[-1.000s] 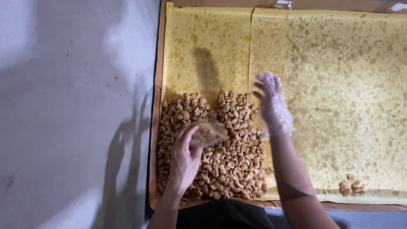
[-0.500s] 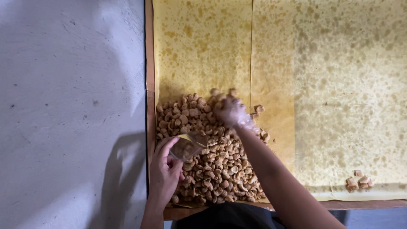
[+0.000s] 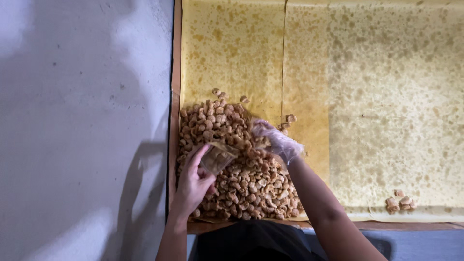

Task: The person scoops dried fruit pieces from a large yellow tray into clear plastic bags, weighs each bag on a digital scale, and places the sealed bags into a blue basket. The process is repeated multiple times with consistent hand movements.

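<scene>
right hand [image 3: 275,140] fingertips buried in snack pile [image 3: 241,179], bag [image 3: 217,157] contents perhaps unclear

Dim, warm light, soft shadows on the grey floor [image 3: 82,145] (left side), slightly blurred overall.

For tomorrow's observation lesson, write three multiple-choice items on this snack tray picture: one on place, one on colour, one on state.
1. Where does the big pile of fried snack pieces lie on the tray?
A near left
B far right
C centre

2. What colour is the lining paper?
A blue
B yellow
C white

3. What covers the right hand?
A nothing
B wool mitten
C clear plastic glove

Answers: 1 A, the pile sits at the near left corner; 2 B, oil-spotted yellow; 3 C, see-through film wraps it, while the left hand is bare, holding a small clear bag.
</scene>
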